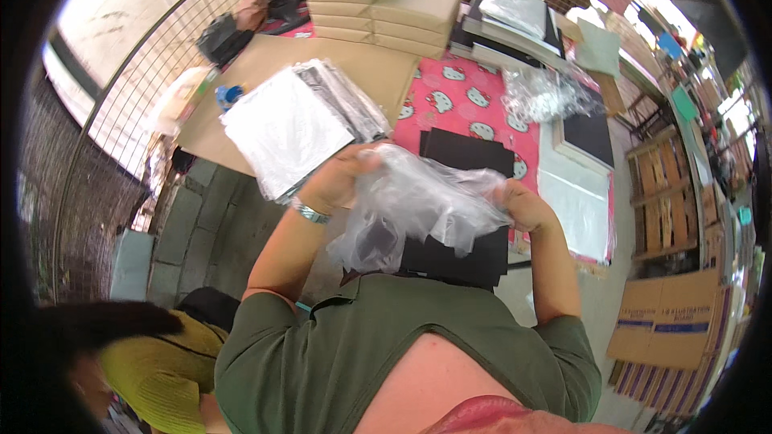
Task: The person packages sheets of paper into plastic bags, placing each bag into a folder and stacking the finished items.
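A clear, crumpled plastic bag (426,197) is stretched between my hands in front of my chest. My left hand (344,177), with a silver watch at the wrist, is closed on one end of it. The other end is in the closed fingers of my right hand (524,205). Beneath the bag lie black sheets (470,151), partly covered by it. To the left of them is a stack of plastic-wrapped flat packs (285,128), white on top, close to my left hand.
Pink patterned cloth (474,96) covers part of the table, beside brown board (370,68). Beige stacked packs (422,4) stand at the back. Right of the cloth are loose plastic bags (547,96) and a thick black-topped stack (583,141). A person in yellow-green (165,370) is at lower left.
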`<state>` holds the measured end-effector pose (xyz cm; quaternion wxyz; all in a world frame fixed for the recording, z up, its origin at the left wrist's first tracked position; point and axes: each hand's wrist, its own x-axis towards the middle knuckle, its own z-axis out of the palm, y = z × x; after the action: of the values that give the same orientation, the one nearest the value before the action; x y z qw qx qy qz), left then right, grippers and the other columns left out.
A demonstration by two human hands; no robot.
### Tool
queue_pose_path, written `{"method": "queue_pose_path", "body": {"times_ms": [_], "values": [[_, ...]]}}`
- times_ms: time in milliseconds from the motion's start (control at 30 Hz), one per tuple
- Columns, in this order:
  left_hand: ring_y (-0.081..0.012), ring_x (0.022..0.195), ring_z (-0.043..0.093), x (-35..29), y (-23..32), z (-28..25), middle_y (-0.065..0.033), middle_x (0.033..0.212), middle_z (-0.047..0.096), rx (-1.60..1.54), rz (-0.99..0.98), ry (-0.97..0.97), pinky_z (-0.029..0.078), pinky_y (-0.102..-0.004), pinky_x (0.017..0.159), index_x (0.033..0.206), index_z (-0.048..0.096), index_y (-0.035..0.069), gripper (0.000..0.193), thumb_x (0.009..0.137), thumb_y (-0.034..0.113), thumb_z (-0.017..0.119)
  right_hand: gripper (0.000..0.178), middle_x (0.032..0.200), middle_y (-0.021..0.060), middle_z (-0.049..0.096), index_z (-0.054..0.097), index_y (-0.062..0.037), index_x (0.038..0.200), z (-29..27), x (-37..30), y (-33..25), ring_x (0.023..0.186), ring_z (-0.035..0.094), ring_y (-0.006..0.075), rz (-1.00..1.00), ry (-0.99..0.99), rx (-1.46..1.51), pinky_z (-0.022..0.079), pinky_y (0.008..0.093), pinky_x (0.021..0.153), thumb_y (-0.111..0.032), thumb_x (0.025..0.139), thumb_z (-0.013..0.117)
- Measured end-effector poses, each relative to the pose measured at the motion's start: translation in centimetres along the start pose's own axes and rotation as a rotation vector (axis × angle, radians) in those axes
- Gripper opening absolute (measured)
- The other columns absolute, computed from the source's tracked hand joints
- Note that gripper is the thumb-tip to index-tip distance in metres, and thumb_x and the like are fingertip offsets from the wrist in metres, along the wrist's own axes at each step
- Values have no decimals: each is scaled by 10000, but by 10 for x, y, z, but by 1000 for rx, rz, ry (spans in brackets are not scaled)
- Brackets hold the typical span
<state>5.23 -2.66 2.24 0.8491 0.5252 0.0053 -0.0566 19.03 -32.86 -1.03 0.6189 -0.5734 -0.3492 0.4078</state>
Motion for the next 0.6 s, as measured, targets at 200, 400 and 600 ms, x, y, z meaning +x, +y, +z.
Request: {"method": "queue_pose_path", "body": {"times_ms": [200, 400, 600], "values": [[-90, 744, 560, 16, -24, -10, -19, 914, 622, 205, -153, 18, 458, -250, 638, 1018, 594, 14, 286, 873, 255, 547, 260, 889, 22, 636, 616, 4, 978, -39, -16, -31, 842, 545, 70, 69, 17, -153, 432, 235, 749, -165, 782, 643], [-178, 839, 615, 40, -15, -13, -109, 931, 626, -312, 146, -53, 516, -318, 691, 1071, 535, -16, 416, 872, 349, 514, 251, 880, 28, 638, 622, 3, 964, -48, -4, -2, 809, 542, 84, 223, -205, -235, 427, 236, 730, -138, 759, 652], [-192, 882, 583, 45, -40, -10, -108, 1005, 601, 588, -333, -85, 481, -334, 765, 1153, 497, 8, 426, 853, 304, 562, 227, 905, 60, 636, 604, -34, 1019, -52, 5, -17, 835, 603, 160, -242, 302, 300, 480, 302, 753, -152, 826, 596]]}}
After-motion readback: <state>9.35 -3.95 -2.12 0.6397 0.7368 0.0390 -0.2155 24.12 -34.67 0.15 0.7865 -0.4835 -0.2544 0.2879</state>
